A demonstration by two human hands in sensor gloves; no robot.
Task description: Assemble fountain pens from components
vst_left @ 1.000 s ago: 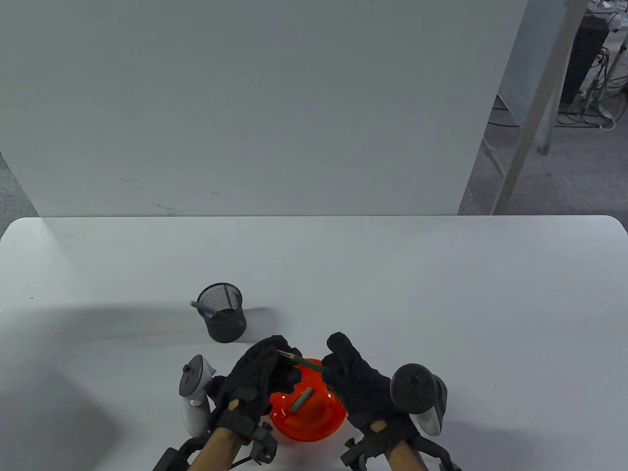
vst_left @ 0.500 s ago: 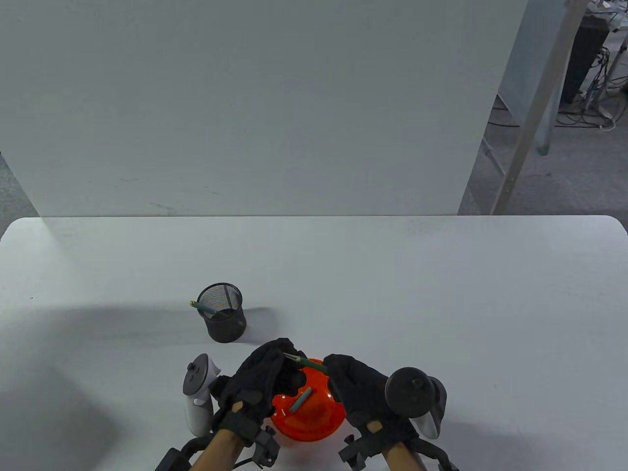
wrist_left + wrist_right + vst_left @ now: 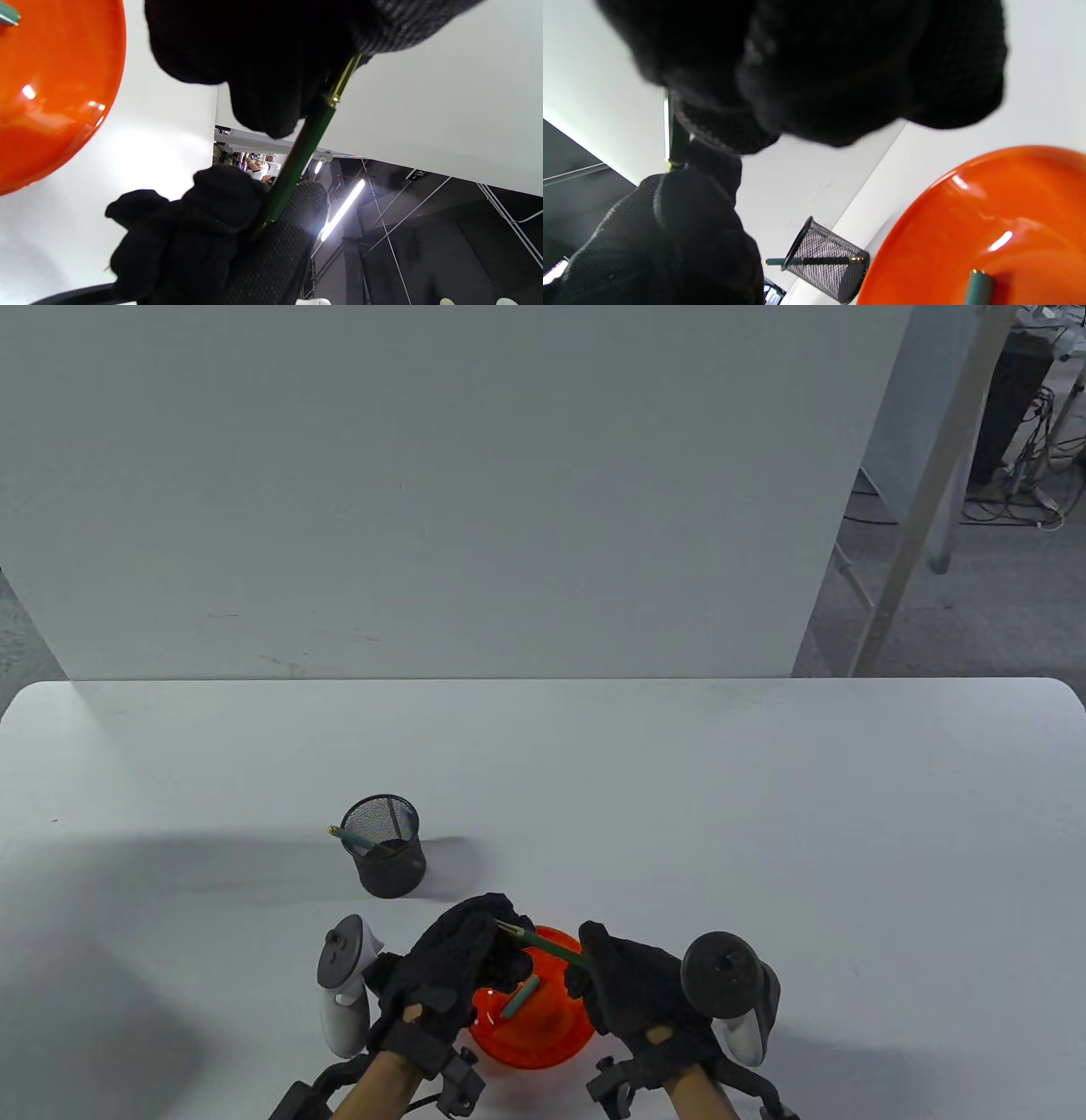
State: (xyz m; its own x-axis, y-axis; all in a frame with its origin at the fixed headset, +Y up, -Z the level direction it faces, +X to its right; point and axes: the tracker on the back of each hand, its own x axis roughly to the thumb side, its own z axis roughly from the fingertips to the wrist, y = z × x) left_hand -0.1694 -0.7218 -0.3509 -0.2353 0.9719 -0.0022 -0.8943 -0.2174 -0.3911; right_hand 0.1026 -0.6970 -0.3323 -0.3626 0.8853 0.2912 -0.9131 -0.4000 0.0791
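Observation:
Both gloved hands hold one green pen [image 3: 550, 944] above the orange bowl [image 3: 551, 1042]. My left hand [image 3: 458, 959] pinches its gold front end; the left wrist view shows the gold section [image 3: 342, 80] between the fingers and the green barrel [image 3: 297, 156] running down into my right hand. My right hand [image 3: 632, 984] grips the barrel's other end. In the right wrist view only a short dark stretch of the pen [image 3: 678, 140] shows between the gloves. A loose green pen part [image 3: 519, 995] lies in the bowl, also seen in the right wrist view [image 3: 979, 288].
A black mesh pen cup [image 3: 383, 846] stands on the white table behind and left of the bowl, with a green pen [image 3: 349, 839] leaning out of it. It shows in the right wrist view [image 3: 825, 260]. A white partition stands behind the table.
My right hand has closed around the barrel and shifted slightly right and nearer. More of the green barrel shows between the hands. The left hand keeps its pinch on the gold end.

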